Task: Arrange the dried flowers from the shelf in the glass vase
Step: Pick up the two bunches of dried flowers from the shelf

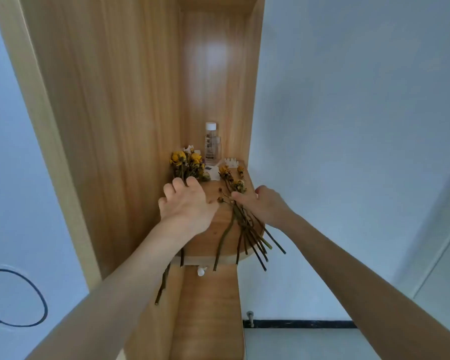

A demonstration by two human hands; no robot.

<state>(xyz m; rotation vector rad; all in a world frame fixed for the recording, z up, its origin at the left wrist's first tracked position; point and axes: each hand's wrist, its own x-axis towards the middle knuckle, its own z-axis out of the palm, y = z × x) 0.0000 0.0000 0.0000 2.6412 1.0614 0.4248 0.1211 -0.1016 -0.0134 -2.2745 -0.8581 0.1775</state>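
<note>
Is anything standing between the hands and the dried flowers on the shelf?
Nothing visible does. The left hand curls over the left bunch, and the right hand touches the right bunch. The bottle stands behind them. No vase is in view.

Two flower bunches, one bottle (white-capped).

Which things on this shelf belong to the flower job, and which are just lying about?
Job: left flower bunch, gripped by the left hand; right flower bunch, touched by the right hand. No vase in view.
Lying about: capped clear bottle; white clip; white paper scraps.
</note>
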